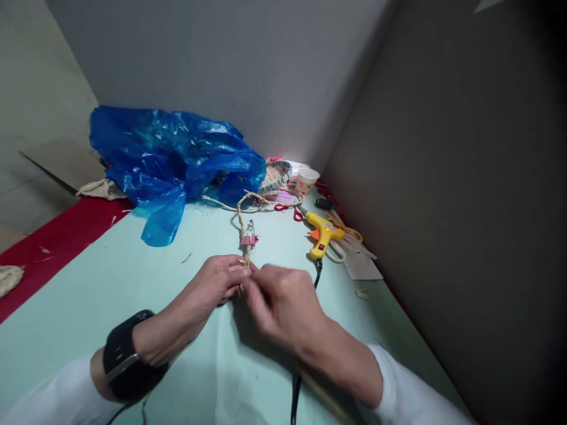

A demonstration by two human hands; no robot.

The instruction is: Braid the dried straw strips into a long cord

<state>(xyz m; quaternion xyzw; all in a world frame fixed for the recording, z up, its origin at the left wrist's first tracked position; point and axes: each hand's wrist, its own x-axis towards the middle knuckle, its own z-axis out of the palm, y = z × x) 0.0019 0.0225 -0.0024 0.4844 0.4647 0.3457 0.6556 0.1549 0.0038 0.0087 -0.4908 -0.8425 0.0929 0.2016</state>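
A braided straw cord [241, 217] runs from the back of the table toward me. Partway along it, a pink binder clip [249, 239] with wire handles grips the cord. Just below the clip, my left hand [220, 277] pinches the cord between thumb and fingers. My right hand [283, 298] is closed at the same spot, its fingertips meeting those of the left. It looks slightly blurred, and the strands inside it are hidden by the fingers. Past my left wrist, a thin strand hangs down toward the table's front.
Behind lies a crumpled blue plastic bag [177, 159], beside a woven basket [277, 177] and a paper cup [306, 180]. On the right are a yellow glue gun [325, 233] with a black cord and red-handled scissors [298, 215]. Grey walls [420, 177] close off the back and right.
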